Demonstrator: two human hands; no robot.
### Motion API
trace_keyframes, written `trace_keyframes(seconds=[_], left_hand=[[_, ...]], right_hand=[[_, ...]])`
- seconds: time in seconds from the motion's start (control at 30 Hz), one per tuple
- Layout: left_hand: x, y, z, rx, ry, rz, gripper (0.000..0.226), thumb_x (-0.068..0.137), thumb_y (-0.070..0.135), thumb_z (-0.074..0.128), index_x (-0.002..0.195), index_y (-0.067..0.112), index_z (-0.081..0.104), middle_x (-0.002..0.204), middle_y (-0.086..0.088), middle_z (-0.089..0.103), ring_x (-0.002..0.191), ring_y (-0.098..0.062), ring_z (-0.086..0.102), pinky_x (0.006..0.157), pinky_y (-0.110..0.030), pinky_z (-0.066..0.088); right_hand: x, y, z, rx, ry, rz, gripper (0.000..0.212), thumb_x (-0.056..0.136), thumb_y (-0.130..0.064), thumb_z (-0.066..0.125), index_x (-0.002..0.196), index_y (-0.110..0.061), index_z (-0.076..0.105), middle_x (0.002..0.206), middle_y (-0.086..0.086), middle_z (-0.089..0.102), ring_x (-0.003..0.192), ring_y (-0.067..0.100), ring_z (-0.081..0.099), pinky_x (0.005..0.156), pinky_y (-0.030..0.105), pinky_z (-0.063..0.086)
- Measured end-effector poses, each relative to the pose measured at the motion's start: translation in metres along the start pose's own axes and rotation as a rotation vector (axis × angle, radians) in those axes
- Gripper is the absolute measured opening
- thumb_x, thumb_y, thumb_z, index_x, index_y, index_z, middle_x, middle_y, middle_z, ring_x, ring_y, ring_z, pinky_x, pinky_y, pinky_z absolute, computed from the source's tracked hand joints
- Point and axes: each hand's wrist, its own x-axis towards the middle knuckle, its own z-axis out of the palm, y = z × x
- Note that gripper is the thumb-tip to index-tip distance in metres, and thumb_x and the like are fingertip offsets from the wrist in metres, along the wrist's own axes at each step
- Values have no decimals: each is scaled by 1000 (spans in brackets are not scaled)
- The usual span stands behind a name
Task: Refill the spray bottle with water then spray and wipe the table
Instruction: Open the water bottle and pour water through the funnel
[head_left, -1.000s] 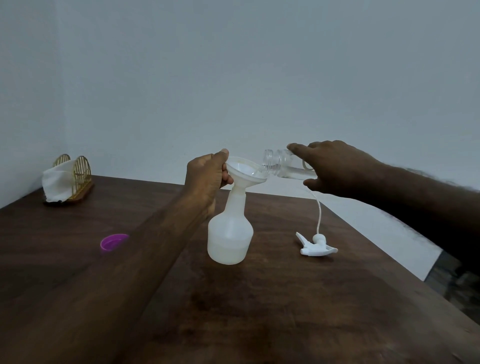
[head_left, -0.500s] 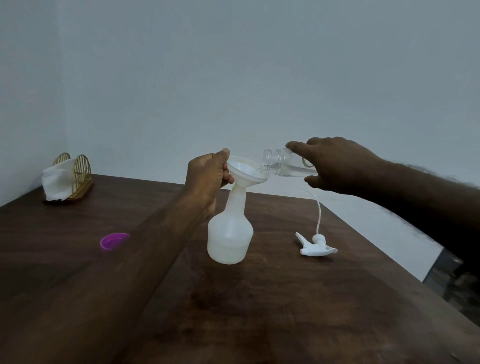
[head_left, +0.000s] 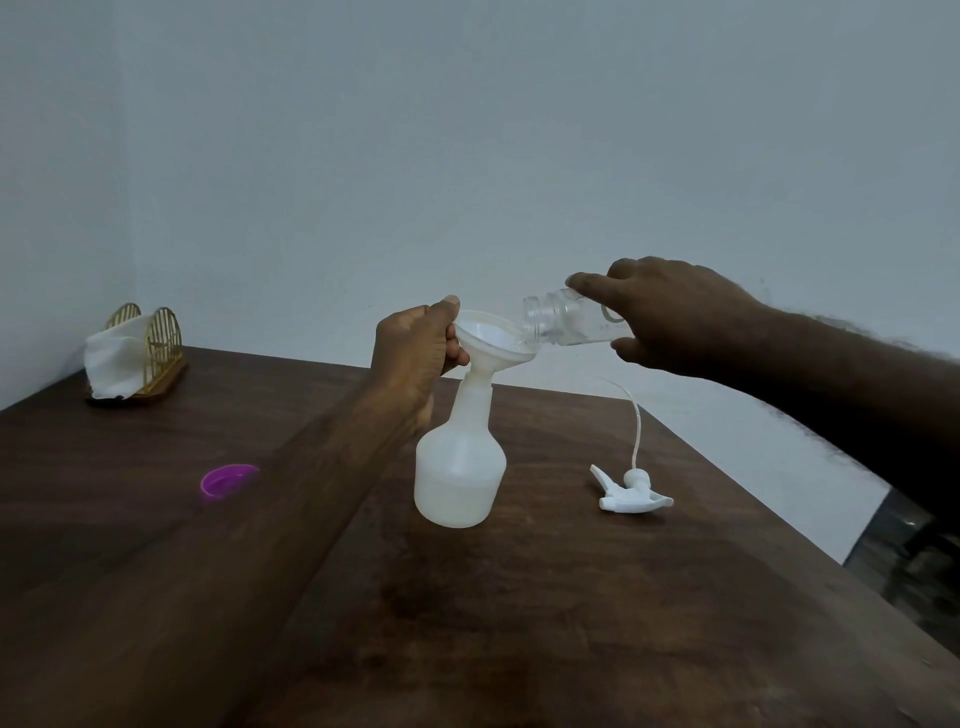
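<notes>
The bare front of the tabletop (head_left: 571, 623) lies nearest, crossed by the left forearm. Toward its middle stands the spray bottle (head_left: 460, 467), upright and uncapped, with what looks like water in its lower part. To its right, apart from it, the trigger head (head_left: 631, 496) lies on its side with the dip tube curving upward. Well to the left lies a purple cap (head_left: 228, 480). A white funnel (head_left: 493, 338) sits in the bottle's neck. The left grip (head_left: 415, 348) pinches its near rim between thumb and fingers. The right grip (head_left: 670, 317) is wrapped round a clear bottle (head_left: 563, 319) tipped almost flat, mouth just over the funnel's right rim. At the far left corner stands a wire napkin holder (head_left: 137, 358). The refill is in hand, and the clear bottle looks nearly drained. Next, it must be set down and the funnel lifted out without toppling the spray bottle. Then the tube goes into the neck and the trigger head is screwed on.
</notes>
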Motion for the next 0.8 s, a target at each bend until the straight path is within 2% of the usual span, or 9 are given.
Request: trace_keyframes(seconds=[0.2,0.3,0.43,0.67,0.8], left_hand=[[0,0,1,3,-2,-2,35,93,21,59,62,10,48,45,1,43,42,-11,43,69,-31,53],[0,0,1,-3,-2,-3,35,93,21,60,63,10,48,44,2,42,40,-10,43,67,-31,52],[-1,0,1,10,-11,-6,32,94,22,59,66,10,48,46,1,43,41,-11,43,70,-33,52],[-2,2,0,28,-18,-7,23,93,21,59,75,8,52,49,-1,43,43,-12,44,69,-31,53],[-1,2,-1,44,-25,2,26,93,21,59,72,8,51,51,-2,43,44,-13,45,68,-30,53]], right_hand=[[3,3,-1,-20,41,-35,66,85,-15,64,144,-26,35,117,6,57,103,29,54,69,37,49],[6,5,1,-69,100,-101,66,83,-10,62,144,-24,38,116,10,58,100,32,55,83,41,47],[10,7,1,-132,189,-138,66,83,-6,59,144,-25,41,121,12,57,107,34,55,101,42,36],[21,5,1,-241,295,-228,67,75,3,61,137,-20,52,115,20,61,103,41,58,103,55,35],[23,3,-5,-287,325,-256,64,78,1,44,139,-19,52,116,22,60,107,42,56,108,59,30]])
